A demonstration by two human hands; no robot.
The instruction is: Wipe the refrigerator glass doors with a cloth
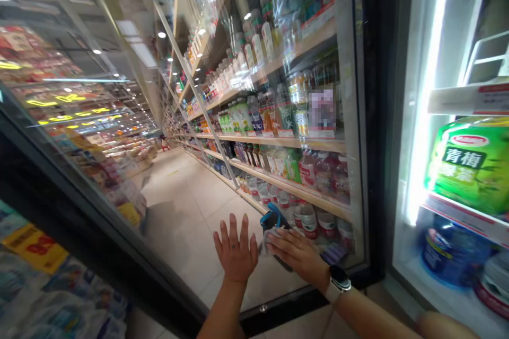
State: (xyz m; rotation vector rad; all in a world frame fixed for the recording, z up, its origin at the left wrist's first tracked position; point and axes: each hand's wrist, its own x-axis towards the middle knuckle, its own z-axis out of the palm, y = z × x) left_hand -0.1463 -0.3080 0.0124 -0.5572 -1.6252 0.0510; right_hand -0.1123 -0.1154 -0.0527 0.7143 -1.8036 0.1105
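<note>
My left hand (237,254) lies flat against the glass door (222,180) of the cooler, fingers spread and holding nothing. Beside it, my right hand (296,251) presses a crumpled greyish cloth (268,242) to the lower part of the same pane. A watch (339,282) is on the right wrist. Just above the cloth shows a dark object with a blue handle or strap (273,212); its kind is unclear. The door stands swung out, its black frame (314,299) running below both hands.
Shelves of bottled drinks (254,116) appear in the glass. At right, the lit cooler holds a green drink pack (469,161) and a large blue bottle (453,254). Wrapped goods (71,296) with a yellow price sign (35,246) stand at lower left. Pale tiled floor (178,185) lies beyond.
</note>
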